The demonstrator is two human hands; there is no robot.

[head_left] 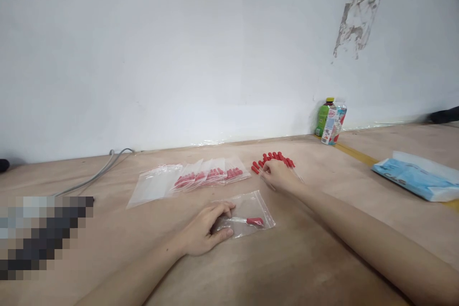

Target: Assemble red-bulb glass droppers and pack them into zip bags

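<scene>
My left hand (pixel 210 229) lies at the near-left end of a clear zip bag (pixel 245 201), its thumb and fingers closed on the bag's edge. Inside the bag is one dropper (pixel 254 221) with a red rubber bulb and a clear tube, the bulb toward the zip side. Farther right, my right hand (pixel 279 174) reaches into a pile of red-bulbed droppers (pixel 275 155), fingers pinched at its left side. It seems to hold a dropper there, though the fingertips partly hide it. Left of the pile, several filled zip bags (pixel 215 174) with red bulbs inside overlap in a row.
A stack of flat zip bags (pixel 154 181) lies at the left end of the row. A grey cable (pixel 103 169) runs toward the wall. A green bottle (pixel 322 117) and a clear printed package (pixel 334 124) stand at the back right. A blue-and-white packet (pixel 412 179) lies at right.
</scene>
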